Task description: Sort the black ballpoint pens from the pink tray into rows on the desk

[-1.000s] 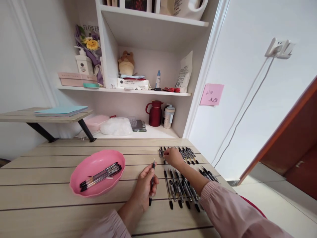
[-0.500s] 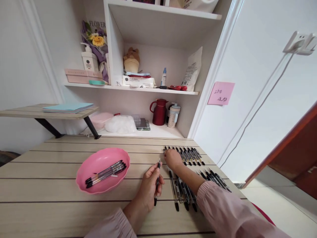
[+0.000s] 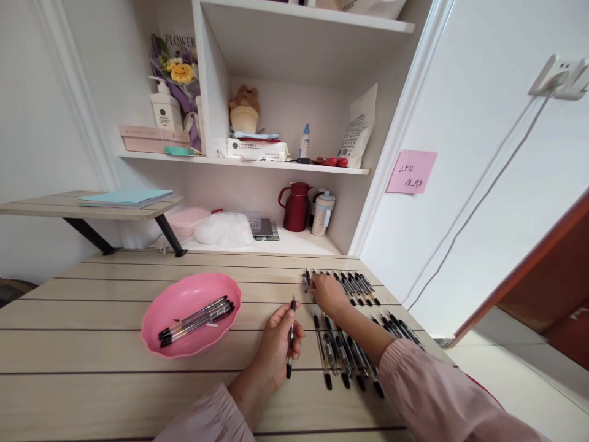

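My left hand [image 3: 277, 344] is closed around a black pen [image 3: 291, 344], its bare tip pointing up and away from me. My right hand [image 3: 329, 293] reaches over to the left part of a back row of black pens [image 3: 354, 283]; its fingers are curled down among them, and what they pinch is hidden. Below my right forearm lies a front group of clear-barrelled pens with black ends [image 3: 343, 353]. Farther right, beyond the forearm, more pens [image 3: 398, 328] lie slanted. To the left, a pink bowl [image 3: 154, 337] holds several capped-looking pens [image 3: 197, 320] and a small white piece.
A small raised stand [image 3: 55, 205] with blue paper [image 3: 124, 197] occupies the table's back left. Behind the table, a shelf unit holds a red jug [image 3: 296, 207], a cup [image 3: 323, 215] and a white plastic bag [image 3: 224, 229]. A pink note [image 3: 411, 172] is on the right wall.
My right hand has shifted slightly right along the back row, uncovering pens at its left end. My left hand still holds its pen in nearly the same place.
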A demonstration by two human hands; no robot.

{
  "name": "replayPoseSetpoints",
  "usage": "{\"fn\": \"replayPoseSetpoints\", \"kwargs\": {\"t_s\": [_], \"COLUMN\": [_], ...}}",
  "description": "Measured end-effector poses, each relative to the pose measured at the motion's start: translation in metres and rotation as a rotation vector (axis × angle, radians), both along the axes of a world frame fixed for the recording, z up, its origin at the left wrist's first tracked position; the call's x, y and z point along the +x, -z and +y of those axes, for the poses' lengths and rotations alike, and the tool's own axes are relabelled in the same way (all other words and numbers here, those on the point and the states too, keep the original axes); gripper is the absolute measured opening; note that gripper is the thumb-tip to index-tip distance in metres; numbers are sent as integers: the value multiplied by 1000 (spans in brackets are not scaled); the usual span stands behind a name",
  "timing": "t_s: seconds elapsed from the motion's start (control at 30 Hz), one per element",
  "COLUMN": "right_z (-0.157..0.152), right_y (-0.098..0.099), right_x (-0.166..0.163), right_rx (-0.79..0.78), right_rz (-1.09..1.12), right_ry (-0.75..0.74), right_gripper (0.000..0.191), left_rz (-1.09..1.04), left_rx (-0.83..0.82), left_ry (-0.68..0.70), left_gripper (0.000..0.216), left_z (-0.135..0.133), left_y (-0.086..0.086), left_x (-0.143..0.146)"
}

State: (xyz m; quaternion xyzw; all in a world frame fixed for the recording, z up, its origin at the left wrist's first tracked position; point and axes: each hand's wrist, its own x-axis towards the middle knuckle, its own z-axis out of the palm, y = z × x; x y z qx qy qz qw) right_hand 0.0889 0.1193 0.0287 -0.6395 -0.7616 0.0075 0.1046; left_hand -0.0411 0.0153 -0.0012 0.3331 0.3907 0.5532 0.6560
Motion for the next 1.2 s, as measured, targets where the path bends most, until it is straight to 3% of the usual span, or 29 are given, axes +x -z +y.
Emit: {"fn": "replayPoseSetpoints", "kwargs": {"t_s": [0.23,0.4,0.53,0.73,0.87,1.2], "right_z": [-59,-121,-148,-147,-140,-130], "right_y": [-15,-3,12,18,15,1], "right_x": [32,26,12,10,12,10], "right_rx": [8,-139,-180,-198,-266,-335], "right_rz": [122,302,372,324,275,116], "right_ry": [-63,-216,-355,-543,-554,-557], "right_gripper": [9,12,14,16,17,15], "left_rz": [20,172,413,757,951,1306], "left_rx": [-29,-34,-53,-111,-105,-93], "left_ry": [-108,-186,-197,-158,-156,-102], "left_gripper": [30,26,18,30,31,30], "left_z": [4,23,55,110,138,166], "left_y": [-1,-7,-12,-16,-18,-17], "left_x": [1,3,5,11,15,31]}}
